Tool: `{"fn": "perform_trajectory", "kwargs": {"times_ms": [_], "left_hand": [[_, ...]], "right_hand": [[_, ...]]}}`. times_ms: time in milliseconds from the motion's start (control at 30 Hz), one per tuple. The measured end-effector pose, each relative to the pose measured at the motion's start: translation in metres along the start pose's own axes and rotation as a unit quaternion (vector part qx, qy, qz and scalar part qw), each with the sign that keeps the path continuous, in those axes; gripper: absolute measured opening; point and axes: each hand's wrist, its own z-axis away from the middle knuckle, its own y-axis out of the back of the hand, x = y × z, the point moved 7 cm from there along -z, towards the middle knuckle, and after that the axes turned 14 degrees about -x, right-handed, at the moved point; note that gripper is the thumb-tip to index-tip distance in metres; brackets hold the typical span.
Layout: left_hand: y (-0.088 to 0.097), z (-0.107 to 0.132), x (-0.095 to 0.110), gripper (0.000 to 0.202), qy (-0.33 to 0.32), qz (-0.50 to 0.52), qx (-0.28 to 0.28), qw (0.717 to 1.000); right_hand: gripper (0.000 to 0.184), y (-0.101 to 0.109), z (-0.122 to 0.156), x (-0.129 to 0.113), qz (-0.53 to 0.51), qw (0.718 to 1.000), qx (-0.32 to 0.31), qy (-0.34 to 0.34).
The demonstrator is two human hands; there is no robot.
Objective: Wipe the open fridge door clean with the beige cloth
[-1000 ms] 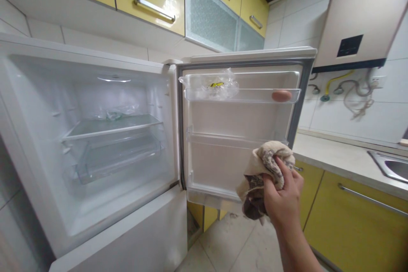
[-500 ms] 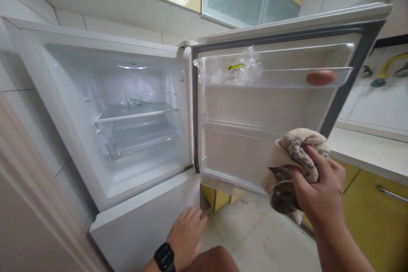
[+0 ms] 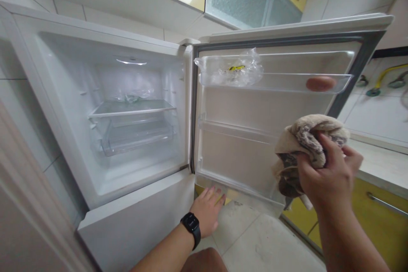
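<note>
Fridge: it stands at the left with the upper compartment open; the inside is white and lit.
Glass shelf: it is in the middle of the compartment, with a crumpled clear plastic bag lying at its back; a clear drawer sits just under it.
Left hand: it reaches low, under the bottom edge of the fridge door, with fingers stretched out and a little spread, holding nothing; a black watch is on the wrist.
Fridge door: it is swung open to the right, its inner side facing the room.
Top door shelf: it holds a clear plastic bag at its left end and a brown egg at its right end.
Right hand: it is closed around a cloth, thumb and fingers pressing into it.
Cloth: beige and brown, bunched up; it sticks out above and to the left of the right hand, in front of the lower right part of the door, well apart from the left hand.
Counter: it is behind the right hand, with yellow cabinets under it.
</note>
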Motion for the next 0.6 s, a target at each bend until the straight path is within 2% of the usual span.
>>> {"fn": "perform_trajectory", "kwargs": {"times_ms": [233,367,467,600], "left_hand": [[-0.025,-0.008,-0.009,0.073,0.028,-0.010,-0.064,0.998],[-0.032,-0.005,-0.016,0.072,0.036,0.000,-0.071,0.997],[-0.027,-0.004,-0.019,0.071,0.033,0.011,-0.037,0.999],[-0.018,-0.012,-0.022,0.074,0.039,0.008,0.041,0.998]], "right_hand": [[0.064,-0.035,0.004,-0.029,-0.012,0.996,-0.080,0.030],[0.061,-0.040,0.004,-0.032,0.007,0.991,-0.125,0.039],[0.057,-0.022,0.004,-0.023,-0.023,0.995,-0.095,0.034],[0.062,0.020,0.007,0.003,-0.075,0.997,0.024,-0.024]]}}
